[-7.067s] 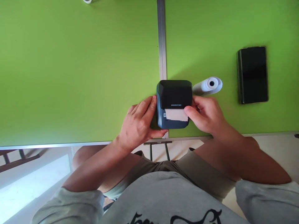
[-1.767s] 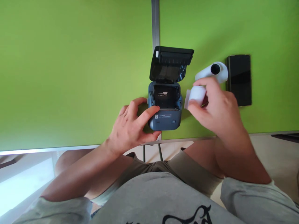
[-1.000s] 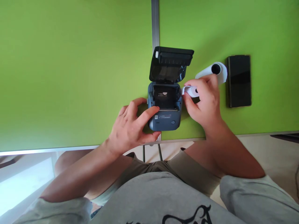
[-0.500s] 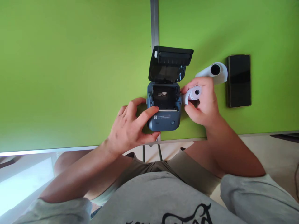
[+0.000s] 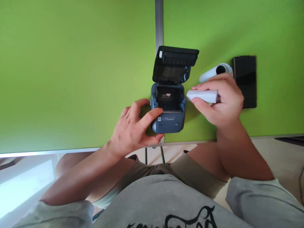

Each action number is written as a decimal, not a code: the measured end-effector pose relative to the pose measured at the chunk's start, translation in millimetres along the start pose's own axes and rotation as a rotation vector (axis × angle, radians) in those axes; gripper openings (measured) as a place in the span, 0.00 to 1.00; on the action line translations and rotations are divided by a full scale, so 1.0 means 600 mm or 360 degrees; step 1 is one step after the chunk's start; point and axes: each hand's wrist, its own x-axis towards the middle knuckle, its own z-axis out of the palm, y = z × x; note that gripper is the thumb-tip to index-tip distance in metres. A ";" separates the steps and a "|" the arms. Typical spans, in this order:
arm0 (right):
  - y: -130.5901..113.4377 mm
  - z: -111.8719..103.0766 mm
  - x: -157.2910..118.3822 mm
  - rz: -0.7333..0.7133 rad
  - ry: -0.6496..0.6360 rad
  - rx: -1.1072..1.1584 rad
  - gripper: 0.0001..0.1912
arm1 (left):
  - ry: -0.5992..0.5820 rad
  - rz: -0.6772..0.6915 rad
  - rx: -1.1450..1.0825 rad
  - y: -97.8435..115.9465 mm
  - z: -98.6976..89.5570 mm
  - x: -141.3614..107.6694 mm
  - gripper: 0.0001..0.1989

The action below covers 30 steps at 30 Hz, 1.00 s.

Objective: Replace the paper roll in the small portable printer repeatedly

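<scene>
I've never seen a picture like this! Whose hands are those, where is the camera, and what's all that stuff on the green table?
There's no robot here. These are a person's own two bare hands, seen by a camera worn on their head, looking down. That's why their grey shirt shows at the bottom.

On the bright green table sits a small blue-grey machine, which looks like a label printer. Its black lid is open, so you can peek inside. The left hand steadies it, one finger on the front edge of the opening.

The right hand holds a small white paper roll beside the machine. Just behind that hand lies a bigger white roll with a dark hole in its end, and next to it a flat black rectangular thing, probably a phone.
</scene>
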 end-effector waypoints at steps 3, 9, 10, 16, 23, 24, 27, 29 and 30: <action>-0.009 -0.006 0.011 -0.0049 0.0081 0.0041 0.07 | 0.0000 -0.0018 -0.0005 0.000 0.002 -0.001 0.33; -0.033 0.002 0.021 -0.0047 0.0189 0.0206 0.07 | -0.0002 -0.0012 0.0000 0.000 0.002 -0.002 0.33; -0.037 0.004 0.022 -0.0068 0.0137 0.0238 0.07 | -0.0002 -0.0011 0.0003 0.000 0.002 -0.002 0.32; -0.051 0.022 0.020 -0.0028 -0.0049 0.0393 0.06 | 0.0094 0.0006 0.0033 -0.002 0.011 -0.005 0.51; -0.086 0.035 0.014 0.0005 -0.0102 0.0510 0.11 | 0.0133 -0.0022 0.0009 0.006 0.001 -0.010 0.58; -0.093 0.035 0.013 0.0027 -0.0108 0.0544 0.12 | 0.0160 -0.0038 -0.0021 0.008 -0.003 -0.010 0.59; -0.111 0.038 0.009 0.0095 -0.0180 0.0606 0.15 | 0.0192 -0.0053 -0.0213 0.014 -0.010 -0.007 0.56; -0.117 0.044 0.006 0.0067 -0.0197 0.0582 0.16 | 0.0170 0.0091 -0.0402 0.016 -0.008 -0.001 0.54; -0.119 0.047 0.005 0.0033 -0.0183 0.0566 0.17 | 0.0146 0.0136 -0.0495 0.017 -0.006 0.003 0.53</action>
